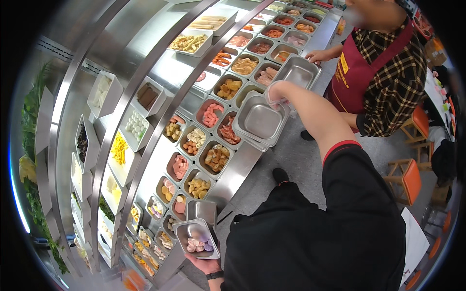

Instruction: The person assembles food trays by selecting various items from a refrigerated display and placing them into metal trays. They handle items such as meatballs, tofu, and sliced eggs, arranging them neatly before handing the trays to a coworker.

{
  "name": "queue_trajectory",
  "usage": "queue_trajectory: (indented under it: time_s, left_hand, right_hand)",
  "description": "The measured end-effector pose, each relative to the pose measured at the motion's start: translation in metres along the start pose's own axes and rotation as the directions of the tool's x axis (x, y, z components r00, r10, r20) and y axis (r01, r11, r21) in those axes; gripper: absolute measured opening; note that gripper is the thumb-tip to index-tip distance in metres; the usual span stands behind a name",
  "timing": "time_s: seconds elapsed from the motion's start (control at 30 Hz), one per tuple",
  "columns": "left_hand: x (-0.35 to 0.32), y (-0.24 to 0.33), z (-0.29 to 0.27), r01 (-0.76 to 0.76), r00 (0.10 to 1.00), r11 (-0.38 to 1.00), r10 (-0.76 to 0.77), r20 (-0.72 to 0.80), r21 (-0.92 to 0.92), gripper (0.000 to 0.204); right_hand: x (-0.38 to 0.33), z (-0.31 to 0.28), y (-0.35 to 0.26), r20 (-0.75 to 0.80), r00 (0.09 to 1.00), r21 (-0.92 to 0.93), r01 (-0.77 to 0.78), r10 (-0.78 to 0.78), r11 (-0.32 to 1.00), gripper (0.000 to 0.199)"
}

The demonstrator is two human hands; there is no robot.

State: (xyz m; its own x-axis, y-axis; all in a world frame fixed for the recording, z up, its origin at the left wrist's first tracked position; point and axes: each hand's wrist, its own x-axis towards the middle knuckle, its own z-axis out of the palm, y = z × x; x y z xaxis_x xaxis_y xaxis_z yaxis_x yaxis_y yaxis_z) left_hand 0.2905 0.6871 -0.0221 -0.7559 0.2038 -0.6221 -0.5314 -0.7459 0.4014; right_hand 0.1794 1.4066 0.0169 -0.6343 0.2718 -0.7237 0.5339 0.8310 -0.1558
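Note:
My left hand (208, 265), with a dark band at the wrist, grips a small metal pan (182, 240) from below. Pinkish and purple balls (198, 244) lie inside it. Just beyond it, an empty metal pan (202, 209) rests at the counter's near edge. Stretched far to the right, my right hand (277, 94) wears a clear plastic glove. Its fingers close on the edge of an empty metal pan (262, 119), the top one of a stack overlapping the counter edge. My fingertips are partly hidden.
A co-worker in a maroon apron (357, 68) touches another empty pan (299, 72) with one hand (318, 56). Rows of food-filled pans fill the counter (242, 162). Curved metal rails (165, 121) cross on the left, near white trays (104, 94). Orange stools (410, 182) stand behind right.

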Motion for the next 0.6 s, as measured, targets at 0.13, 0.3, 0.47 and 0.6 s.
queue_trajectory:
  time_s: [0.13,0.3,0.47,0.6]
  left_hand:
    - [-0.007,-0.004,-0.004,-0.015,1.000,0.998,0.015,-0.005,0.068,0.098]
    - [-0.014,-0.005,-0.012,-0.050,0.999,0.988,0.052,-0.014,0.147,0.098]
    - [-0.018,-0.003,-0.018,-0.084,0.995,0.987,0.091,-0.048,0.134,0.097]
    - [-0.018,0.000,-0.021,-0.089,0.995,0.988,0.095,-0.039,0.127,0.097]
  right_hand:
    - [0.028,0.010,0.000,0.049,0.999,0.093,-0.010,0.005,0.996,0.026]
    - [0.048,0.017,0.010,0.054,0.998,0.238,-0.035,0.022,0.971,0.024]
    - [0.045,0.017,0.020,0.000,0.999,0.354,0.030,-0.032,0.935,0.026]
    - [0.028,0.024,0.023,0.004,0.996,0.693,0.061,-0.088,0.719,0.025]
